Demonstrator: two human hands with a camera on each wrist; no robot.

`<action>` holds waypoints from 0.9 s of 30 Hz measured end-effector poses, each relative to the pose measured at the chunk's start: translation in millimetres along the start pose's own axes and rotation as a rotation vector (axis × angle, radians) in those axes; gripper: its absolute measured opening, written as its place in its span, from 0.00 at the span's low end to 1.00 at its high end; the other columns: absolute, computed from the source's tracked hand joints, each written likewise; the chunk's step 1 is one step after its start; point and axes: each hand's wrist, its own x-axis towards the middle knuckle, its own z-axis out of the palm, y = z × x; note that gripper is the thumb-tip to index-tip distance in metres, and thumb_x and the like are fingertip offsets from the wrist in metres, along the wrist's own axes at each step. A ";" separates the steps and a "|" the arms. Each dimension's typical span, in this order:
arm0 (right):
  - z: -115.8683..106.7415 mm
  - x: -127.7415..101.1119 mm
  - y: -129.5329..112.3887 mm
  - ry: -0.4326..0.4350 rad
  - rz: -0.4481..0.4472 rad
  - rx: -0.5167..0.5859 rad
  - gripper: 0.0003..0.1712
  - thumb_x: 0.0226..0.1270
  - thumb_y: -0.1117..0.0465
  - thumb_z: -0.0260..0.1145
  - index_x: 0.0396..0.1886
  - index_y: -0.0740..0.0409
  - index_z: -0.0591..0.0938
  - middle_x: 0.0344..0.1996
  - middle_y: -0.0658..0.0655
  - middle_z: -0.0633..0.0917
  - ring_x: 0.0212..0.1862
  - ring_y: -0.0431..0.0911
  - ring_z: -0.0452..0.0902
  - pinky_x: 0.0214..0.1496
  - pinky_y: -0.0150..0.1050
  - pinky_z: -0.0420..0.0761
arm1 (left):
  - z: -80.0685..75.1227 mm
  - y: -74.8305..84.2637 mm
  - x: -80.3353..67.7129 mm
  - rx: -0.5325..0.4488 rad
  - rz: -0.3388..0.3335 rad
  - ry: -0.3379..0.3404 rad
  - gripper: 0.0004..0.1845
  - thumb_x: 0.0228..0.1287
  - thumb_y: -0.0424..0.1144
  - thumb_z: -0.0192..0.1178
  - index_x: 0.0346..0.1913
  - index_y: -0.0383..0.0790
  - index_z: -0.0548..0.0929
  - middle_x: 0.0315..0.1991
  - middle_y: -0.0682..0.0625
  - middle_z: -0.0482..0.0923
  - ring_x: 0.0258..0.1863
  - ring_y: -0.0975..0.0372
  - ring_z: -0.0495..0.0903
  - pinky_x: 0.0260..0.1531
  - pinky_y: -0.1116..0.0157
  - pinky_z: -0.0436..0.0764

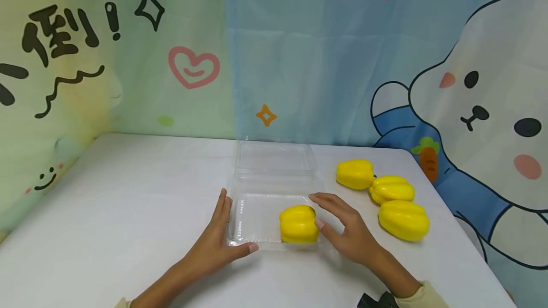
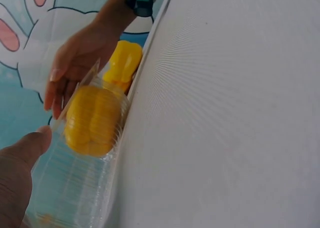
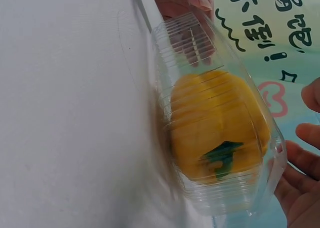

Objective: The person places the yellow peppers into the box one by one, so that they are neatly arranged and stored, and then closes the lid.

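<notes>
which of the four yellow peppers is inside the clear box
The yellow pepper between the two hands: it sits in the right part of the open clear clamshell box. The other three peppers lie in a group on the table, right of the box.

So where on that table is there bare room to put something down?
The widest bare stretch of table lies left of the clear box, out to the wall cloth. The near edge between the two wrists is also bare. It is crowded on the right, where three loose yellow peppers sit beside the right hand.
</notes>
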 end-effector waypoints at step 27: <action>-80.8 -55.4 21.5 0.288 0.216 -0.277 0.34 0.51 0.79 0.71 0.60 0.60 0.79 0.63 0.57 0.74 0.70 0.37 0.56 0.69 0.26 0.52 | 0.2 2.3 1.6 0.022 -0.035 -0.026 0.67 0.49 0.59 0.73 0.77 0.37 0.36 0.76 0.57 0.20 0.75 0.57 0.35 0.69 0.50 0.49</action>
